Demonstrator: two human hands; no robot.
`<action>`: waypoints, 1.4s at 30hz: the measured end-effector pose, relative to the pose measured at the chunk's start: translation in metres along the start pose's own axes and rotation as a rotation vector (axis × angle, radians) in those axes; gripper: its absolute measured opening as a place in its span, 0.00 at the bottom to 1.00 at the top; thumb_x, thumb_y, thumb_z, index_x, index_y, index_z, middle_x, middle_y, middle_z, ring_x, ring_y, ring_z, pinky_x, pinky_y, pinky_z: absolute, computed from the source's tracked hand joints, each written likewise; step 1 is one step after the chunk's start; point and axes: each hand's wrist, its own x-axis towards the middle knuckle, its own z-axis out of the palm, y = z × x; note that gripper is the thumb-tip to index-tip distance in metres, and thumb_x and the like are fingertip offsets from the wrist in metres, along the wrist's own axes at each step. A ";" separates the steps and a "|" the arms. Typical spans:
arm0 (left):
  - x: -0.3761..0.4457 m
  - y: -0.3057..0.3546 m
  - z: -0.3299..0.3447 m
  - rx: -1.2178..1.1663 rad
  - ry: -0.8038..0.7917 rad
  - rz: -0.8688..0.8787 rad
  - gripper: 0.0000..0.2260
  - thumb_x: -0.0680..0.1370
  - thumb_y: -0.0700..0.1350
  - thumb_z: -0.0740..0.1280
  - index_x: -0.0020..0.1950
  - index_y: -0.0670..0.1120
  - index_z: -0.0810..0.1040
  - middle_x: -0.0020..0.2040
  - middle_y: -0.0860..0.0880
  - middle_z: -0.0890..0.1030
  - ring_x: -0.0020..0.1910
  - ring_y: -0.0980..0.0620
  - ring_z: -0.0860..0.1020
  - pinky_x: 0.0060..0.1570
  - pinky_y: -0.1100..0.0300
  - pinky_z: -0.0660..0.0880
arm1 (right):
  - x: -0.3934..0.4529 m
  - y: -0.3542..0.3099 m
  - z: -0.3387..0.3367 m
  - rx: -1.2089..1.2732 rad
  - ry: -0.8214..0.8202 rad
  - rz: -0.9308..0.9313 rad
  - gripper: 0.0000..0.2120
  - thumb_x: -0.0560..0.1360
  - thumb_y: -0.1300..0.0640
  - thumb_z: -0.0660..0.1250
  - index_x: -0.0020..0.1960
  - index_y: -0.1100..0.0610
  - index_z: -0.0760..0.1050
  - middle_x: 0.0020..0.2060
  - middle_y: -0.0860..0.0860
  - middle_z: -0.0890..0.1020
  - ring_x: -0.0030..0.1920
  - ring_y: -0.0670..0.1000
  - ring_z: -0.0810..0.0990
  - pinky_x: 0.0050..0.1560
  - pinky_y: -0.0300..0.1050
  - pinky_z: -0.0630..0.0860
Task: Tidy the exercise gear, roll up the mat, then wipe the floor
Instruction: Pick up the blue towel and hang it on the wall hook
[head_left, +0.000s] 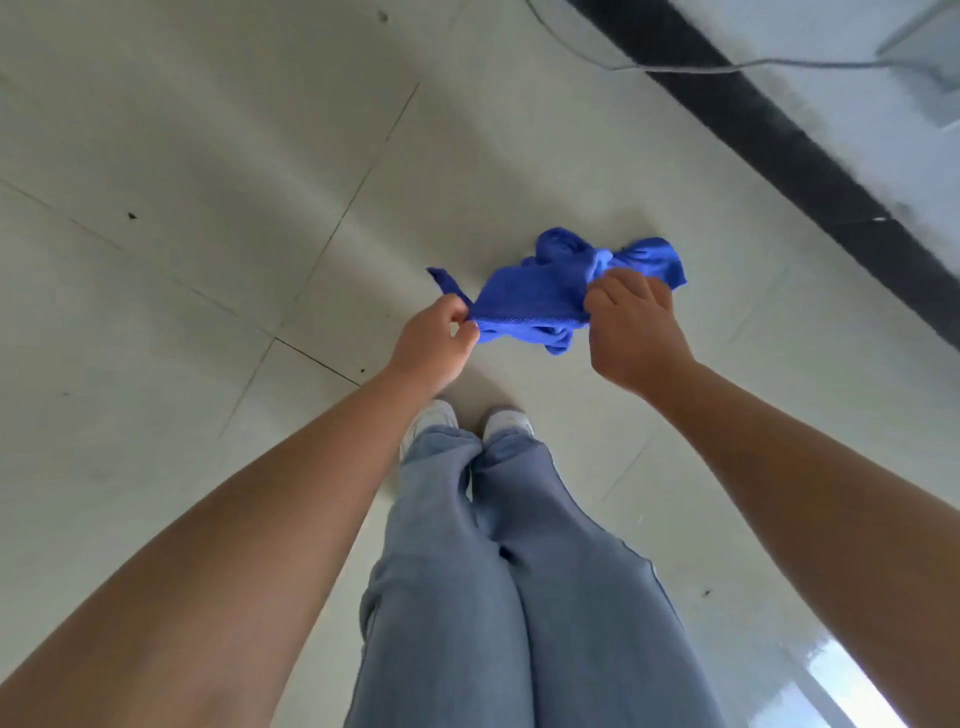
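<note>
I stand over a pale tiled floor (208, 156) and hold a crumpled blue cloth (535, 296) out in front of me at about waist height. My left hand (434, 340) pinches the cloth's left edge between thumb and fingers. My right hand (636, 327) grips the cloth's right side, with a bunch of fabric sticking out above the knuckles. The cloth hangs stretched between both hands, clear of the floor. No mat or exercise gear is in view.
My legs in light blue trousers (498, 571) and white shoes (467, 418) are directly below. A dark skirting strip (779, 130) runs diagonally at the upper right along a white wall, with a thin grey cable (675, 66) trailing across it.
</note>
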 end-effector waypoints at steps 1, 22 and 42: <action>-0.022 0.016 -0.012 0.032 -0.005 0.027 0.07 0.80 0.38 0.58 0.42 0.46 0.66 0.39 0.44 0.71 0.40 0.48 0.68 0.35 0.62 0.56 | -0.018 -0.004 -0.023 0.086 -0.021 0.081 0.11 0.64 0.68 0.55 0.39 0.65 0.76 0.36 0.58 0.81 0.43 0.60 0.81 0.47 0.52 0.76; -0.359 0.325 -0.102 0.390 -0.335 0.562 0.16 0.80 0.40 0.54 0.32 0.49 0.62 0.33 0.52 0.65 0.32 0.55 0.64 0.35 0.63 0.62 | -0.378 -0.048 -0.272 1.714 0.144 0.640 0.13 0.73 0.69 0.53 0.34 0.57 0.68 0.35 0.51 0.71 0.42 0.48 0.68 0.54 0.43 0.65; -0.769 0.399 0.324 1.616 -0.957 1.435 0.05 0.76 0.39 0.61 0.42 0.46 0.74 0.39 0.49 0.73 0.42 0.49 0.70 0.43 0.59 0.67 | -0.911 -0.024 -0.155 1.029 0.652 1.615 0.13 0.71 0.68 0.56 0.48 0.61 0.77 0.33 0.50 0.72 0.42 0.54 0.69 0.31 0.37 0.62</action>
